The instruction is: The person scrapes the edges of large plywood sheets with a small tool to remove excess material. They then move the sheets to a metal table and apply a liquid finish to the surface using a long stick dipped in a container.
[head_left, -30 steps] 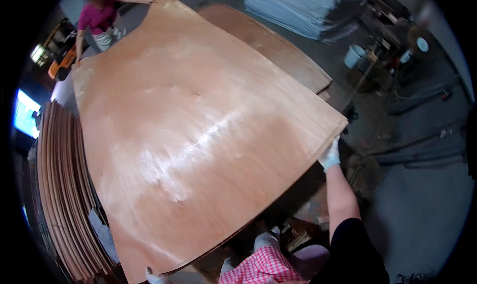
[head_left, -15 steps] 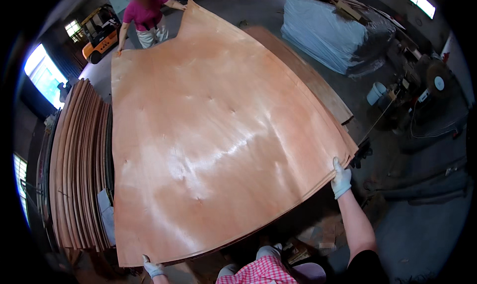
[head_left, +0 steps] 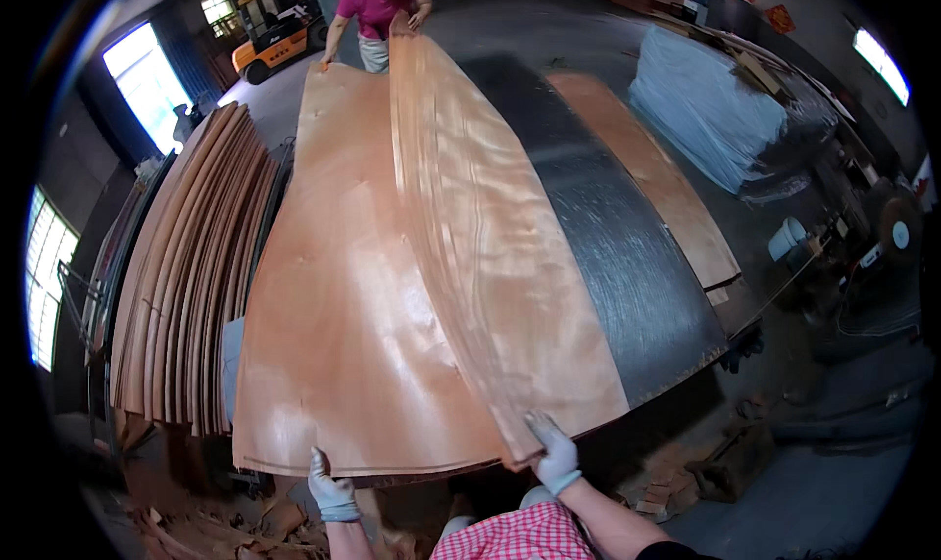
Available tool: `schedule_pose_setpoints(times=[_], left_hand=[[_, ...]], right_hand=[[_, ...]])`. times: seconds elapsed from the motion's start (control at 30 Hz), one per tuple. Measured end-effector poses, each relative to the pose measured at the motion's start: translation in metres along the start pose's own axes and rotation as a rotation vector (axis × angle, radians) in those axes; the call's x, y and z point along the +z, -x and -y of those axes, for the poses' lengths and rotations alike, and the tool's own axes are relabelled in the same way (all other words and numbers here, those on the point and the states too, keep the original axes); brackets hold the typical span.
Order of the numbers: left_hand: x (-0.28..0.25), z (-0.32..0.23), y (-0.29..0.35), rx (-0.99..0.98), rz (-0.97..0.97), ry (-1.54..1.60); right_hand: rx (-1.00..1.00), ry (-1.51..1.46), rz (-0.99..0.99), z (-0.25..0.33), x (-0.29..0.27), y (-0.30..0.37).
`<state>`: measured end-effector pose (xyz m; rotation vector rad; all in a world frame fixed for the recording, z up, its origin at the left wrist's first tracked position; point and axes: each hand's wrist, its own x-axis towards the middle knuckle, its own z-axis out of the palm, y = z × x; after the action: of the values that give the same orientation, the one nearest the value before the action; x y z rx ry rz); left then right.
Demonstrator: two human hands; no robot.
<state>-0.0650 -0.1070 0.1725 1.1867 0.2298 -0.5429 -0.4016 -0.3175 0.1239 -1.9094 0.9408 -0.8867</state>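
Observation:
Thin reddish-brown wood veneer sheets [head_left: 343,295] lie in front of me, with their right part lifted and folded over in a long upright ridge. My right hand [head_left: 557,452], in a white glove, is closed on the near end of that ridge. To the right of it is a paler, rippled veneer surface [head_left: 520,256]. At the near left edge, my gloved left hand [head_left: 331,486] has its thumb over the veneer's rim; its other fingers are partly hidden. Across from me, a person in a pink top [head_left: 382,6] holds the far ends with both hands.
A dark, shiny panel [head_left: 637,276] and a brown board [head_left: 657,178] lie to the right. Curved sheets [head_left: 186,286] stand in a stack at left. Beyond are an orange forklift [head_left: 279,31], a plastic-wrapped pile [head_left: 701,109] and a white bucket [head_left: 786,238]. Scraps [head_left: 667,491] litter the floor.
My right hand has moved left and nearer, folding the sheets' right side over and uncovering the dark panel. My left hand has shifted right along the edge. The other person's hands are closer together.

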Motion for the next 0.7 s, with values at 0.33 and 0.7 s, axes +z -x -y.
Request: schedule_pose_setpoints(times=[0.33,0.7], left_hand=[[-0.028,0.03,0.002,0.479,0.159,-0.856],[0.132,0.013,0.129,0.369,0.213,-0.559]], right_hand=[[-0.051,0.685,0.639,-0.046,0.061,0.027],[0.366,1.107,0.296,-0.166,-0.065,-0.038]])
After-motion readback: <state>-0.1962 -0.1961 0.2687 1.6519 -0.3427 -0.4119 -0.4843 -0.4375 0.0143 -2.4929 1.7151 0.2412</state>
